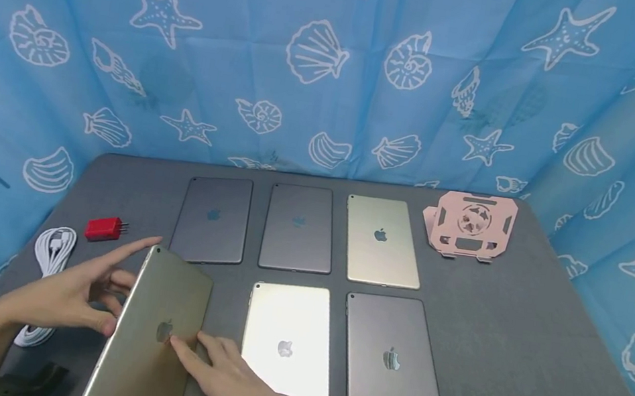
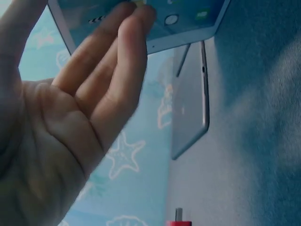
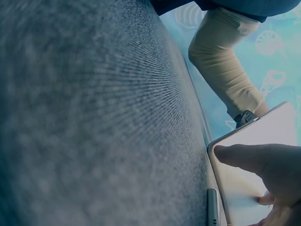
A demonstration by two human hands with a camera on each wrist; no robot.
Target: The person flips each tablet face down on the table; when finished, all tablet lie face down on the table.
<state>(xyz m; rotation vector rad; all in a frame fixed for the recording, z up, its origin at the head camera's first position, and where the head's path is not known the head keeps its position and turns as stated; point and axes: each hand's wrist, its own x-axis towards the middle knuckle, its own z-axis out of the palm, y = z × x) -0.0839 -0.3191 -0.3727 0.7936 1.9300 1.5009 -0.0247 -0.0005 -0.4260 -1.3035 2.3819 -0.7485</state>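
A gold tablet [image 1: 150, 350] stands tilted up on its edge at the front left, its back with the apple logo facing right. My left hand [image 1: 75, 292] holds it by the left edge, the forefinger reaching to the top corner and the thumb lower down. In the left wrist view, other fingers touch the lit screen [image 2: 188, 23], where app icons show. Against the tablet's back rest the fingertips of my right hand [image 1: 242, 384], fairly straight. The right wrist view shows its thumb [image 3: 240, 155] lying on the back near a corner.
Several other tablets lie face down: a dark one [image 1: 214, 217], another dark one [image 1: 299, 229] and a gold one [image 1: 381, 241] behind; a silver one [image 1: 291, 316] and a grey one [image 1: 393, 351] in front. A pink stand [image 1: 476, 213], red charger plug [image 1: 103, 229] and white cable [image 1: 50, 255] lie around them.
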